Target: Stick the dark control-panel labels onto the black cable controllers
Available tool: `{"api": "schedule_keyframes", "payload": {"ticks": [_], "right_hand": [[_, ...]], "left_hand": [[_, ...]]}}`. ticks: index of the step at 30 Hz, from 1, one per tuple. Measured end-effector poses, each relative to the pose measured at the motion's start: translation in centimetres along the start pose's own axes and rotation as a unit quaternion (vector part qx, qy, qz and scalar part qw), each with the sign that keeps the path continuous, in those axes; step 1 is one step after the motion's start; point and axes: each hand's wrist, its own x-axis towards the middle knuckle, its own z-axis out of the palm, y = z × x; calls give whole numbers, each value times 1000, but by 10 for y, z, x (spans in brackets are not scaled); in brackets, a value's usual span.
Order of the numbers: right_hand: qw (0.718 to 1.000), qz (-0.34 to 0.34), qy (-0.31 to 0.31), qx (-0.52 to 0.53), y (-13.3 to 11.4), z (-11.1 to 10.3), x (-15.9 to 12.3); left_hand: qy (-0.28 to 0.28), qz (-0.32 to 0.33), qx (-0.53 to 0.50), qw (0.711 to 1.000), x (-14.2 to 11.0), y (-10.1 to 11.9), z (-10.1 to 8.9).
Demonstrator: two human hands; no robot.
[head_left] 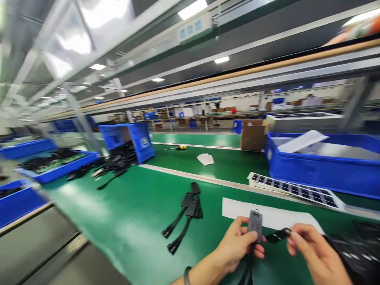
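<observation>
My left hand (237, 243) is closed around a dark grey flat plastic part (255, 223) with black cables hanging below it. My right hand (314, 249) pinches a small black piece (279, 235) right beside that part. Both hands hover low over the green bench (133, 221), just in front of a white paper sheet (267, 213). A few black cable parts (185, 215) lie on the bench to the left of my hands.
A solar panel strip (297, 190) lies behind the paper, with a big blue bin (323, 166) beyond it. A tipped blue bin (130, 140) spills black parts (115, 162) at the left. White gloves (206, 159), a screwdriver (178, 148) and a cardboard box (252, 136) sit farther back.
</observation>
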Motion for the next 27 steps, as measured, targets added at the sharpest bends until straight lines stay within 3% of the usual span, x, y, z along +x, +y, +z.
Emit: {"api": "schedule_keyframes", "payload": {"ticks": [5,10,27], "right_hand": [[997,36,-32,58,-16,-1,3],[992,83,-52,80,-21,5,4],[986,118,-75,90,-28,7,-3]], "left_hand": [[-68,-39,24,997,-13,5,3],[-102,-66,46,992,-22,8,7],[-135,-83,48,986,-28,10,11]]}}
